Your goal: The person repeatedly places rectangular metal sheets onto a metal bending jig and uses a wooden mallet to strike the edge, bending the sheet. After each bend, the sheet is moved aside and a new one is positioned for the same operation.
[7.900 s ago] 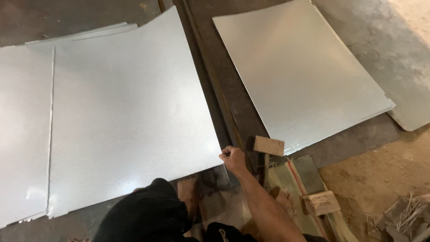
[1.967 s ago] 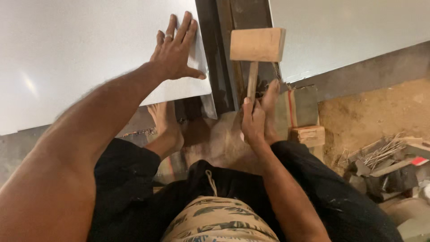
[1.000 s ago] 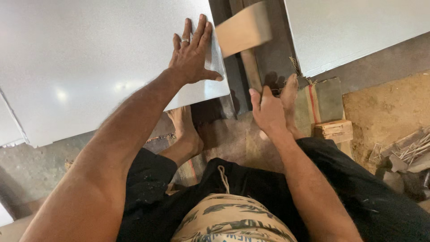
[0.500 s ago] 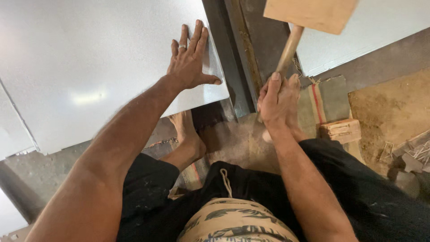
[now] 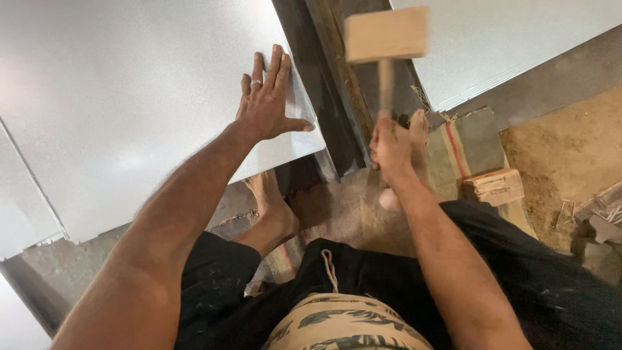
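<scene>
My left hand (image 5: 267,104) lies flat, fingers spread, on the near right corner of a large grey metal sheet (image 5: 129,97); a ring is on one finger. My right hand (image 5: 391,144) grips the handle of a wooden mallet (image 5: 386,35). The mallet's block head is blurred and hangs over a dark steel rail (image 5: 327,97) that runs along the sheet's right edge. My bare feet rest on the ground below the sheet's corner.
A second metal sheet (image 5: 505,39) lies at the upper right beyond the rail. A small stack of wood blocks (image 5: 495,186) sits on sacking to the right. Scrap metal pieces (image 5: 599,210) lie at the far right on sandy ground.
The mallet head has come down from the top of the view toward the rail. My left hand stays pressed on the sheet's corner.
</scene>
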Demonstrator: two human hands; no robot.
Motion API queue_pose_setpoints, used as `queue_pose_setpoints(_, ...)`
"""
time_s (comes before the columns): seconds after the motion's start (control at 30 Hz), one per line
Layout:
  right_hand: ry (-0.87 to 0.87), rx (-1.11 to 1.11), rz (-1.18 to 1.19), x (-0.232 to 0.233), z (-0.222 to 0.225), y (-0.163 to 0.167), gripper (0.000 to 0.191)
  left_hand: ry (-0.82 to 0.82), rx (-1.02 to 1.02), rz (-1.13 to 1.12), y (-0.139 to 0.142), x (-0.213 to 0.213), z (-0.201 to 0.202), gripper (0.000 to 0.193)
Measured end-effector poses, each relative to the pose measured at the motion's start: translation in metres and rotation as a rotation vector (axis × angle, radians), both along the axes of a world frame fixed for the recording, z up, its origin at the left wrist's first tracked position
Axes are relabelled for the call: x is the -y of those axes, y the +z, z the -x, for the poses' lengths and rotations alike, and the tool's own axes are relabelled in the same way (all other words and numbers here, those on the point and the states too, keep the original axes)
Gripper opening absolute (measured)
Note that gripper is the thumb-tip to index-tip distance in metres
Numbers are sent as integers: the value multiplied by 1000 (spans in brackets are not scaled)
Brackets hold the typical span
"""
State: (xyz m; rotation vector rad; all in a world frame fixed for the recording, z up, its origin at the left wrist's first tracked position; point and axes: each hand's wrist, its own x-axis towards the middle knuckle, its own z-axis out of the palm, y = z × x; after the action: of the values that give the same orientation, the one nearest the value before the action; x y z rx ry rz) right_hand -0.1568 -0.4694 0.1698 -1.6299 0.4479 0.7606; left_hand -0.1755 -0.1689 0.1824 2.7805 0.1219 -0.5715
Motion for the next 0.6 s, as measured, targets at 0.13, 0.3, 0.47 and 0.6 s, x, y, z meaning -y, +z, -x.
queue_pose_setpoints(0.13, -58, 511, -172, 20, 1, 24, 44, 3, 1, 5, -3, -1, 3, 154)
queue_pose_setpoints(0.3, 190, 271, 162, 18, 0, 25, 51, -27, 20, -19, -5, 1, 1, 155)
queue_pose_setpoints(0.47, 1, 239, -153, 18, 11, 15, 39, -8, 6, 3, -3, 2, 3, 154)
queue_pose_setpoints(0.6, 248, 80, 166, 28, 13, 14, 51, -5, 5, -3, -2, 3, 1, 154)
